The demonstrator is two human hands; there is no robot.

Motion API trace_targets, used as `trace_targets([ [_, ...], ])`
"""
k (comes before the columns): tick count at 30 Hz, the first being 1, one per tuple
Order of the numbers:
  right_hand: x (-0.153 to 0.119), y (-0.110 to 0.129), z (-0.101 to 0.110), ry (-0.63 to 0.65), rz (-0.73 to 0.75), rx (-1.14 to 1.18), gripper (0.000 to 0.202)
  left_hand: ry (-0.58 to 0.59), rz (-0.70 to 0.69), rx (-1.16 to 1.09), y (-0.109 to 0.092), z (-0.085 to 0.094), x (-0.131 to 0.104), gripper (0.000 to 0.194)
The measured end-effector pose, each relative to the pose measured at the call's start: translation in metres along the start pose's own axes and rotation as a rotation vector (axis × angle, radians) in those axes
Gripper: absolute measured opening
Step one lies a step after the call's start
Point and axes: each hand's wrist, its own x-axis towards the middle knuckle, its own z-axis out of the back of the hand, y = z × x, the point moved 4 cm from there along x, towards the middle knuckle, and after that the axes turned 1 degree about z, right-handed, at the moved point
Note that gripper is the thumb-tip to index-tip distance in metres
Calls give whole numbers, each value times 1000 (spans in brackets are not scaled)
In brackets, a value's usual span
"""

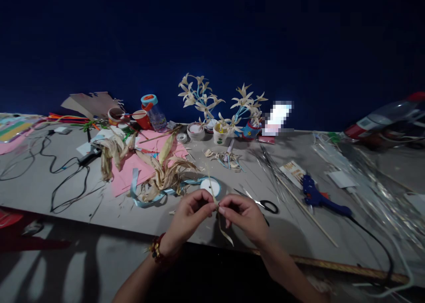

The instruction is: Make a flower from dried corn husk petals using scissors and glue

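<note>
Close together over the table's front edge, my left hand (195, 212) and my right hand (242, 214) both pinch a narrow strip of dried corn husk (226, 235). One end of it rises above the fingers and the other dangles below them. Just beyond my hands lies a white spool (210, 187) with light blue ribbon (159, 196). Black-handled scissors (268, 206) rest to the right of my right hand, partly hidden by it. A heap of dried husks (162, 172) lies to the left, on and beside pink paper (124, 179).
Husk flowers (201, 93) on blue stems stand in cups (219, 134) at the back. A blue glue gun (318, 197) with its cord, a thin stick (312, 214) and clear plastic wrappers (375, 197) lie right. Black cables (53, 161) run across the left; a bottle (381, 117) leans far right.
</note>
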Motion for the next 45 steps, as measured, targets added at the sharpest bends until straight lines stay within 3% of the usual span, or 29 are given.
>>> trace_targets([
  [3, -1, 2, -2, 19, 28, -87, 24, -16, -53, 104, -3, 1, -2, 17],
  [10, -3, 22, -4, -24, 285, -602, 15, -30, -170, 369, -13, 3, -3, 9],
  [17, -1, 20, -5, -33, 283, -672, 16, -64, -333, 570, -19, 1, -9, 9],
  [30, -2, 24, -9, -47, 340, -848, 16, -106, -381, 688, -12, 0, -10, 11],
  [40, -4, 24, -13, -87, 468, -931, 15, -153, -389, 706, -9, -1, -12, 12],
  [45, -6, 18, -16, -93, 615, -985, 17, -173, -401, 745, -11, -5, -14, 14],
])
